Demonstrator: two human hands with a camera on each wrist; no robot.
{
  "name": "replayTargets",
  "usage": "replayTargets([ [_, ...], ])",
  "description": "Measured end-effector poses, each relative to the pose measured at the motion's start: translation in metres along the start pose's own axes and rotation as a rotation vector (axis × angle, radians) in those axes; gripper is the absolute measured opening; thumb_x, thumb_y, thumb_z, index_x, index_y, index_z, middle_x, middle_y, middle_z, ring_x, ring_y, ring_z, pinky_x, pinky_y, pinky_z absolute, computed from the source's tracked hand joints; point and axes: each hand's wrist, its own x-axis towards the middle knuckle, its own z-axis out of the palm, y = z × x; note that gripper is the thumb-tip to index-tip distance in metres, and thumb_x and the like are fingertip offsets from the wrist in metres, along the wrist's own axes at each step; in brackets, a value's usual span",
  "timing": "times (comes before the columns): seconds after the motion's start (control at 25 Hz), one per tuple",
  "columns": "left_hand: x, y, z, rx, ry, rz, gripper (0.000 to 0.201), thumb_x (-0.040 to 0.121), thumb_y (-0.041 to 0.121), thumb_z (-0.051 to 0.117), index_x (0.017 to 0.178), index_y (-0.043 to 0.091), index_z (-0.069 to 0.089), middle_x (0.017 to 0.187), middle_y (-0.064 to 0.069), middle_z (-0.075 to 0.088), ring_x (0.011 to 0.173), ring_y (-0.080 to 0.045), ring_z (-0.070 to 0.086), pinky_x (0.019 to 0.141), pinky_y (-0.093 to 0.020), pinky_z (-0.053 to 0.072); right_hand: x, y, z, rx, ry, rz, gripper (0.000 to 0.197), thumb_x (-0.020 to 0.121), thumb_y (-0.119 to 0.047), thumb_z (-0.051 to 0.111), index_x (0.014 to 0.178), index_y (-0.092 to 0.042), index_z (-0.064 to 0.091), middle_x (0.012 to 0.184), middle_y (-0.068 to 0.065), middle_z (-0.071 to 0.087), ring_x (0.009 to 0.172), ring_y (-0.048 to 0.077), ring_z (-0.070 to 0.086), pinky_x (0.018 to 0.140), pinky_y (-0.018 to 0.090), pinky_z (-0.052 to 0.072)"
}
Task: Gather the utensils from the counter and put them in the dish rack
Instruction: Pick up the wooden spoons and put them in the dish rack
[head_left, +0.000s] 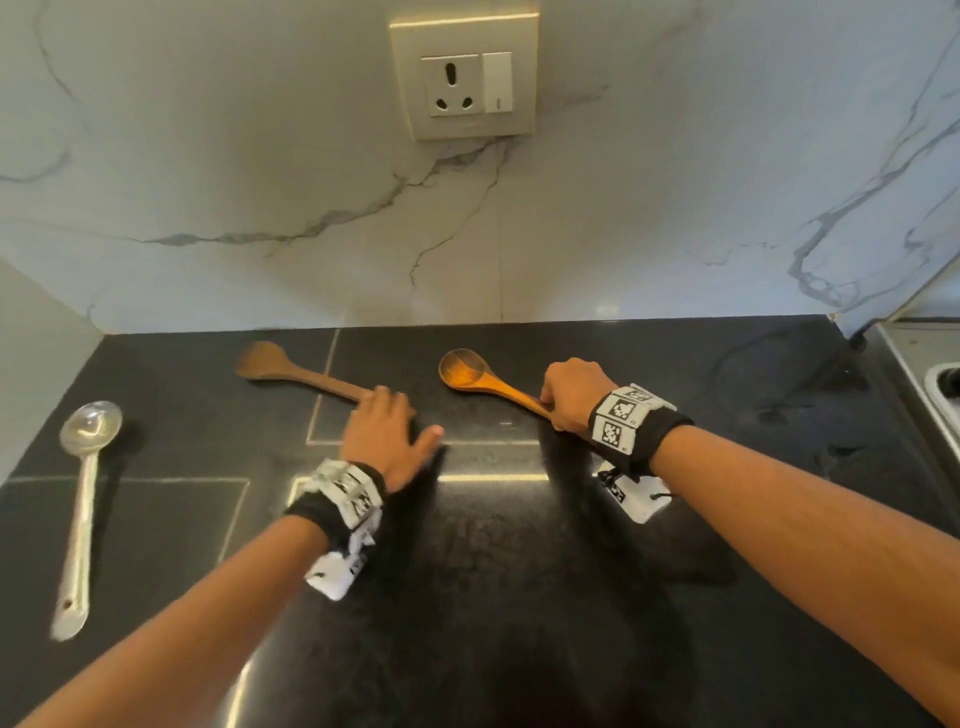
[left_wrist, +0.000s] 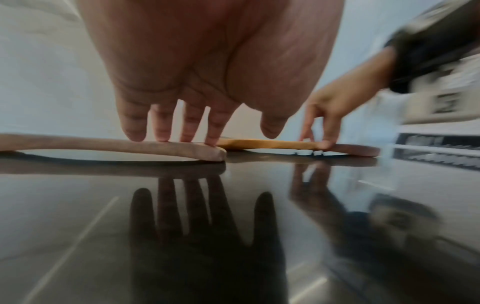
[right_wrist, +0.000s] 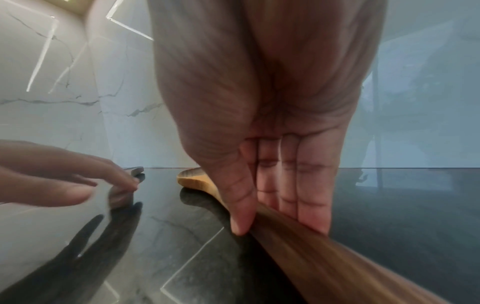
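Fingertips of the left hand (head_left: 387, 434) rest straight on the spatula (head_left: 291, 371) handle while the right hand (head_left: 571, 395) pinches the wooden spoon (head_left: 475, 376) handle, both flat on the counter (head_left: 493, 571), steel spoon (head_left: 83, 499) far left.

head view: from above and behind both forearms, facing forward and down at the tabletop (head_left: 519, 571) and marble wall (head_left: 260, 182); mid range, wide angle.
left wrist view: under the left hand (left_wrist: 207, 72), almost at tabletop level, facing along the fingers (left_wrist: 135, 127) toward the wall; very near, blurred at the right edge.
right wrist view: under the right hand (right_wrist: 272, 102), low over the tabletop, facing along the palm toward the wall; very near.
shared ground: each wrist view catches the other hand at its side; all three show the dark wooden spatula (head_left: 291, 371) and the light wooden spoon (head_left: 467, 371).
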Motion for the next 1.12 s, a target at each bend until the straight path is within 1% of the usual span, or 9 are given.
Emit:
replayTargets([
  [0.08,-0.042,0.040,0.007,-0.048,0.019,0.131,0.063,0.082,0.071,0.031,0.115,0.025,0.059,0.121,0.000,0.057,0.115,-0.026,0.050,0.094,-0.044,0.043,-0.003,0.003,0.000,0.031,-0.002,0.000,0.023,0.084,-0.015,0.072,0.107,-0.011,0.075,0.103,0.007,0.073,0.093,0.024,0.068,0.088,0.038,0.058],
  [0.2,-0.072,0.063,0.010,-0.233,0.070,0.057,0.048,0.086,0.061,0.048,0.121,0.030,0.058,0.116,0.005,0.056,0.112,-0.020,0.050,0.090,-0.043,0.045,-0.006,0.003,0.004,0.040,0.025,0.006,0.026,0.085,-0.017,0.073,0.110,-0.014,0.075,0.105,0.006,0.073,0.093,0.024,0.068,0.086,0.037,0.058],
  [0.36,-0.061,0.048,0.013,-0.109,-0.033,-0.104,0.066,0.087,0.062,0.047,0.145,0.032,0.037,0.156,-0.004,0.028,0.141,-0.029,0.029,0.106,-0.051,0.038,-0.010,0.000,0.011,0.000,0.079,0.018,0.022,0.085,-0.019,0.071,0.107,-0.014,0.073,0.098,0.006,0.072,0.087,0.024,0.068,0.082,0.039,0.060],
  [0.48,-0.066,0.054,0.017,-0.072,-0.094,-0.110,0.071,0.089,0.062,0.043,0.150,0.026,0.030,0.163,-0.008,0.011,0.147,-0.029,0.018,0.112,-0.050,0.032,-0.014,0.000,0.012,-0.018,0.092,0.014,0.020,0.085,-0.019,0.070,0.103,-0.014,0.072,0.093,0.006,0.072,0.083,0.024,0.068,0.078,0.038,0.060],
  [0.6,-0.095,0.078,0.026,-0.148,-0.074,0.011,0.067,0.087,0.062,0.048,0.144,0.027,0.040,0.155,-0.008,0.029,0.138,-0.028,0.033,0.109,-0.046,0.037,-0.017,-0.001,0.012,-0.032,0.104,0.009,0.018,0.085,-0.019,0.070,0.102,-0.013,0.071,0.093,0.007,0.071,0.082,0.025,0.068,0.078,0.038,0.060],
  [0.68,-0.112,0.095,0.029,-0.313,-0.029,0.079,0.062,0.086,0.059,0.052,0.139,0.028,0.048,0.135,-0.002,0.046,0.125,-0.021,0.044,0.103,-0.038,0.042,-0.019,-0.001,0.013,-0.045,0.120,0.011,0.018,0.086,-0.019,0.070,0.104,-0.013,0.070,0.094,0.007,0.070,0.083,0.025,0.067,0.076,0.037,0.059],
  [0.92,-0.118,0.088,0.020,-0.421,0.074,-0.015,0.036,0.084,0.047,0.063,0.114,0.027,0.064,0.113,0.002,0.055,0.113,-0.019,0.047,0.093,-0.032,0.043,-0.050,0.010,0.016,0.009,0.104,0.015,0.022,0.084,-0.026,0.070,0.105,-0.022,0.074,0.095,0.001,0.072,0.084,0.021,0.067,0.071,0.032,0.057],
  [1.0,-0.124,0.068,0.019,-0.315,0.073,-0.057,0.039,0.081,0.051,0.063,0.114,0.029,0.062,0.118,0.003,0.054,0.117,-0.020,0.047,0.094,-0.036,0.043,-0.073,0.013,0.017,0.084,0.128,0.029,0.022,0.084,-0.028,0.070,0.105,-0.025,0.075,0.093,-0.002,0.073,0.084,0.018,0.067,0.069,0.030,0.054],
  [1.12,-0.140,0.039,0.024,-0.152,-0.093,-0.152,0.075,0.073,0.063,0.066,0.138,0.036,0.042,0.152,0.001,0.034,0.142,-0.024,0.028,0.107,-0.051,0.034,-0.118,0.009,0.024,0.182,0.189,0.023,0.030,0.078,-0.030,0.069,0.108,-0.030,0.074,0.093,-0.007,0.074,0.087,0.017,0.068,0.080,0.037,0.058],
])
